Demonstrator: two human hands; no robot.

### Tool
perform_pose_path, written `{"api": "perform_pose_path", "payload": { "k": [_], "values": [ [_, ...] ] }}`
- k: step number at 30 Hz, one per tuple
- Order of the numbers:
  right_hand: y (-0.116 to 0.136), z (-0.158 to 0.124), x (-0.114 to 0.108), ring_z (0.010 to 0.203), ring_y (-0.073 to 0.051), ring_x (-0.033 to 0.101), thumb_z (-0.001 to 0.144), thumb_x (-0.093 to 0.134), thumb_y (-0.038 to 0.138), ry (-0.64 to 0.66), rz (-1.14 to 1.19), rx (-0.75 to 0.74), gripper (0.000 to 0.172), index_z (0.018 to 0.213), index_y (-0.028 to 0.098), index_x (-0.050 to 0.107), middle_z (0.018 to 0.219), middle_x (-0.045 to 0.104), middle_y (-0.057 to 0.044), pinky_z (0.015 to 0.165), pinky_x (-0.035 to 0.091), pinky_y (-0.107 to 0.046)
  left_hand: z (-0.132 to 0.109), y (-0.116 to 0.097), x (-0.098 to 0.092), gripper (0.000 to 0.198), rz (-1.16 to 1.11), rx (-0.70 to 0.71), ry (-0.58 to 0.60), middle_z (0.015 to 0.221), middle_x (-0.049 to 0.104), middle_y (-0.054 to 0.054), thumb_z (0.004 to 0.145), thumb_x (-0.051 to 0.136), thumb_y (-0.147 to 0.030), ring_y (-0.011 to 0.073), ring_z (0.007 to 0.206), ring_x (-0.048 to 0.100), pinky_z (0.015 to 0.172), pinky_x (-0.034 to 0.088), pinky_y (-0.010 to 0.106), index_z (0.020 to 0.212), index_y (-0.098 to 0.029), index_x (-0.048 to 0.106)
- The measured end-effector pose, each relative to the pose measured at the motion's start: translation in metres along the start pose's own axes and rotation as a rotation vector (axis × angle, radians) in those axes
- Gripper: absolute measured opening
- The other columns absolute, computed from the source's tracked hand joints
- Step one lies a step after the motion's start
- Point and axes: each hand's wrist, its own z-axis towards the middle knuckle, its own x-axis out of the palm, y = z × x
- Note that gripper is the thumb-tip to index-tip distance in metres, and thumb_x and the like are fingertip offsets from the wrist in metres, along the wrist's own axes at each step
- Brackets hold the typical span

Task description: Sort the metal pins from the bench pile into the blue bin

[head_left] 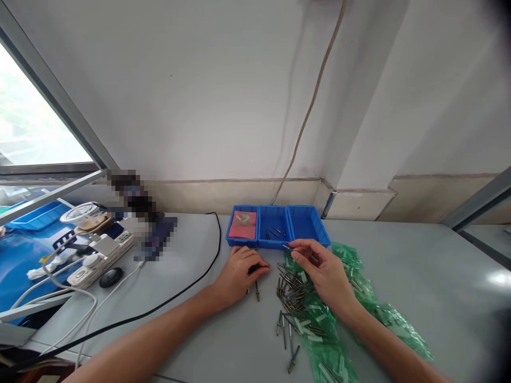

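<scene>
My right hand [325,271] hovers over a pile of small metal pins [289,290] and pinches one thin pin [288,247] between thumb and fingertips, close to the front wall of the middle blue bin [274,243]. My left hand [239,274] rests on the grey table [419,298], fingers curled down over a small dark object [254,268]; a single pin [257,291] lies just beside it. Several pins lie inside the middle bin. The left blue bin [241,226] holds a pinkish bag.
Green plastic bags [359,308] of parts spread under and right of the pins. The right blue bin [309,223] looks empty. A black cable [191,284] crosses the table. White power strips [101,252] and cords sit at left. A wall rises behind.
</scene>
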Motion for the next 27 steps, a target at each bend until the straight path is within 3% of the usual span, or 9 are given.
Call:
{"api": "perform_pose_path", "payload": {
  "k": [6,12,15,19,27],
  "values": [
    [-0.0018,0.0000,-0.0007,0.079,-0.023,0.062,0.095,0.071,0.050,-0.016,-0.061,-0.002,0.029,0.108,0.026,0.079,0.095,0.075,-0.005,0.076,0.049,-0.036,-0.0007,0.0012,0.0006,0.013,-0.005,0.005,0.000,0.096,0.079,-0.001,0.105,0.071,-0.032,0.0203,0.093,0.064,0.092,0.038,0.038,0.097,-0.022,0.076],
    [-0.0039,0.0017,0.0003,0.088,-0.025,0.066,0.098,0.066,0.054,-0.056,0.013,0.010,0.032,0.104,0.025,0.078,0.107,0.079,-0.008,0.079,0.051,-0.036,-0.0001,0.0010,0.0006,0.013,-0.001,-0.003,0.004,0.096,0.079,-0.001,0.104,0.071,-0.032,0.0207,0.094,0.065,0.092,0.039,0.038,0.096,-0.023,0.076],
    [-0.0052,0.0016,0.0008,0.073,-0.021,0.059,0.100,0.061,0.056,-0.056,0.033,0.042,0.035,0.106,0.024,0.076,0.096,0.076,-0.007,0.069,0.049,-0.033,-0.0003,0.0008,-0.0002,0.013,-0.009,-0.005,0.008,0.097,0.079,-0.001,0.104,0.071,-0.032,0.0205,0.093,0.065,0.092,0.039,0.038,0.097,-0.023,0.076],
    [-0.0051,0.0009,0.0015,0.068,-0.019,0.054,0.102,0.058,0.057,-0.053,0.056,0.045,0.038,0.104,0.023,0.075,0.083,0.069,-0.004,0.063,0.048,-0.031,-0.0004,0.0008,-0.0002,0.017,-0.002,-0.002,0.005,0.096,0.079,0.000,0.106,0.069,-0.035,0.0204,0.093,0.065,0.091,0.039,0.039,0.097,-0.023,0.076],
    [-0.0063,0.0006,0.0027,0.068,-0.019,0.055,0.103,0.059,0.056,-0.060,0.094,0.041,0.036,0.109,0.023,0.072,0.086,0.068,-0.004,0.063,0.048,-0.031,-0.0005,0.0000,0.0003,0.020,-0.004,-0.006,0.009,0.097,0.079,0.000,0.107,0.067,-0.037,0.0206,0.093,0.065,0.091,0.040,0.039,0.097,-0.023,0.076]
  ]
}}
